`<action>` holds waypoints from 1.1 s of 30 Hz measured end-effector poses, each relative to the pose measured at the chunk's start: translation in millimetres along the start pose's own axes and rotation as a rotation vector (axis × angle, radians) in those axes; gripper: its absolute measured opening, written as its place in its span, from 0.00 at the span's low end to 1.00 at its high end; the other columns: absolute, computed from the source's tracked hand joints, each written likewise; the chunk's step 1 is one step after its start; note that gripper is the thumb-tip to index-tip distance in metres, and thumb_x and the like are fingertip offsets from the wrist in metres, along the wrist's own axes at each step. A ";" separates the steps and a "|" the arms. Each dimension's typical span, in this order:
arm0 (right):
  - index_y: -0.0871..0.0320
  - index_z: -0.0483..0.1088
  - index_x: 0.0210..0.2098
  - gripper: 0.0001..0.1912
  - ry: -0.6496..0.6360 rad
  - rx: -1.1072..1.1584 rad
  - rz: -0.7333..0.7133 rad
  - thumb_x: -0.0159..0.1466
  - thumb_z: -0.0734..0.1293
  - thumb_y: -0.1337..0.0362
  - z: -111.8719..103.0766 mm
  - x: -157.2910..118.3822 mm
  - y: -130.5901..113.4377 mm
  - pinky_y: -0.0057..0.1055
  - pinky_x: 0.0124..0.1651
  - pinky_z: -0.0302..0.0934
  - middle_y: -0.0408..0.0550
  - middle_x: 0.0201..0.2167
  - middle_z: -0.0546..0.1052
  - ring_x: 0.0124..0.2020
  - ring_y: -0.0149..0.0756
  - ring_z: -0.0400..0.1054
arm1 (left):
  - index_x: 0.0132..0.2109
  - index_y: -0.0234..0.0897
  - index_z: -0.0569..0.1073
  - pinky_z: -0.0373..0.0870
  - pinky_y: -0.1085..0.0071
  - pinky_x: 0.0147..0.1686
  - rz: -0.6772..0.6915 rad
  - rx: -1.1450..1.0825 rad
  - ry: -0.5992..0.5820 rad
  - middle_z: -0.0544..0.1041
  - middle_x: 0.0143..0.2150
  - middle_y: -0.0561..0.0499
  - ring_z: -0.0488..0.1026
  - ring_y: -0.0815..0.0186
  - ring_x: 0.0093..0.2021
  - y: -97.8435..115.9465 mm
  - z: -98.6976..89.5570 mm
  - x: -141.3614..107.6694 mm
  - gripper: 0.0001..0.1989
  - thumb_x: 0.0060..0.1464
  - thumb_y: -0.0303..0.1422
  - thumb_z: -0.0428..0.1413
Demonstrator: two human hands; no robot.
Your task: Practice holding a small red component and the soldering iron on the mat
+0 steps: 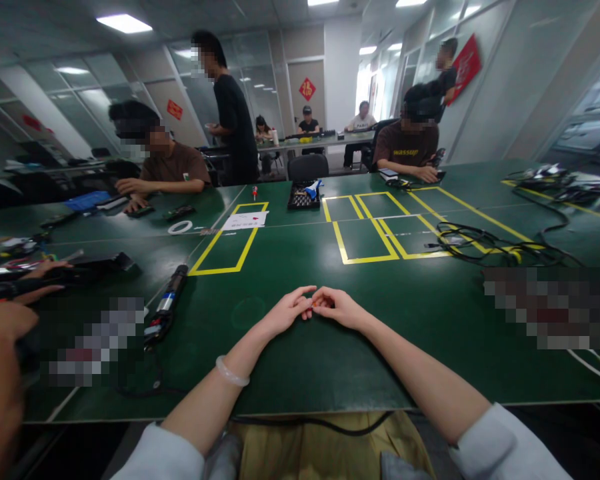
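Observation:
My left hand [289,312] and my right hand [341,309] meet above the green table [290,367], near its front edge. The fingertips of both hands are pinched together around a tiny orange thing [315,304]. Only a speck of it shows between the fingers, too small to name. Which hand bears it I cannot tell. To the left of my left hand lies a dark tube-shaped device [167,301] with a shiny silver and blue middle.
Yellow tape outlines [370,259] mark the tabletop ahead. Beyond are a black tray [303,195], a red screwdriver [255,193], a white sheet [245,221] and a tape roll [180,227]. Black cables [470,241] lie at right. Co-workers sit across; a person's arm [3,360] reaches in at left.

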State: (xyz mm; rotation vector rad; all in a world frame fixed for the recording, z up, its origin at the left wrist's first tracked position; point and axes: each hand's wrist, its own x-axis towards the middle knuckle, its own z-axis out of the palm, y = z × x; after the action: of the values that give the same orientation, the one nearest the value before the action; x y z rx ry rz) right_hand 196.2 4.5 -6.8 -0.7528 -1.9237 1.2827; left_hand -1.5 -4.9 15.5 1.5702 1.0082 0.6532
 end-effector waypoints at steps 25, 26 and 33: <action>0.60 0.67 0.39 0.13 0.101 0.006 0.083 0.62 0.65 0.57 0.3 2.1 4.4 0.26 0.33 0.61 0.44 0.29 0.74 0.29 0.29 0.67 | 0.41 0.33 0.68 0.65 0.72 0.33 0.011 0.011 0.037 0.73 0.32 0.51 0.68 0.71 0.30 -4.6 4.2 -2.1 0.17 0.54 0.45 0.55; 0.60 0.68 0.38 0.12 0.100 -0.010 0.079 0.62 0.65 0.57 0.2 2.0 3.7 0.26 0.33 0.60 0.44 0.29 0.73 0.29 0.29 0.66 | 0.41 0.33 0.68 0.65 0.72 0.33 0.012 0.010 0.037 0.73 0.32 0.51 0.68 0.71 0.30 -4.2 4.4 -2.4 0.17 0.54 0.44 0.55; 0.60 0.68 0.37 0.10 0.109 -0.071 0.018 0.63 0.65 0.59 -0.7 1.2 -0.6 0.25 0.31 0.57 0.42 0.27 0.72 0.26 0.27 0.62 | 0.41 0.34 0.68 0.64 0.72 0.32 -0.003 0.017 0.054 0.73 0.32 0.51 0.69 0.71 0.30 -4.6 3.9 -1.3 0.18 0.54 0.45 0.54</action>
State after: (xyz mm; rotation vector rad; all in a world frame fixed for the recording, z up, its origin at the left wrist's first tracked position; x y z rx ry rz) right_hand 196.0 5.5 -5.8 -0.8603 -1.8868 1.1654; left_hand -0.1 -7.8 10.2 1.5723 1.0588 0.6901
